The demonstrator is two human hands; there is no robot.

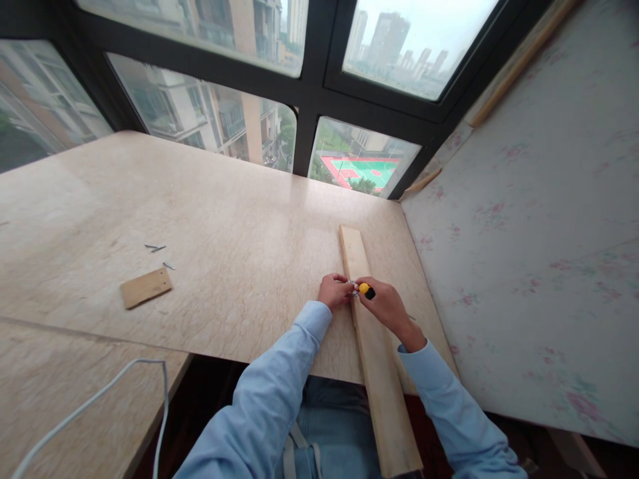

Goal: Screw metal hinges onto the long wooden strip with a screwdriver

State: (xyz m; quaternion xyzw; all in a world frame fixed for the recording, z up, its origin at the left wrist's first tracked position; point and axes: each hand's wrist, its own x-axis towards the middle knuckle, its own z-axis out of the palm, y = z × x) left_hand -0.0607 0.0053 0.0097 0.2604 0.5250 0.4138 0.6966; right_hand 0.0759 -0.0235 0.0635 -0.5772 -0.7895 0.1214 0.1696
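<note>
A long pale wooden board [377, 339] lies on the stone-look counter, its near end reaching past the counter's edge over my lap. Above the board's left edge, my left hand [335, 291] pinches a small shiny metal piece [353, 287] whose exact kind is too small to make out. My right hand [384, 305] closes around a yellow and black handle, apparently a screwdriver [367, 290], just right of that metal piece. Fingers of both hands almost meet there. The tool's tip is hidden.
Left on the counter [239, 233] lie a small wooden plate [146, 288] with holes and several loose screws [156, 248]. A white cable [94, 397] loops over the lower left surface. Dark-framed windows [309, 93] rise behind; a flowered wall [529, 233] stands close on the right.
</note>
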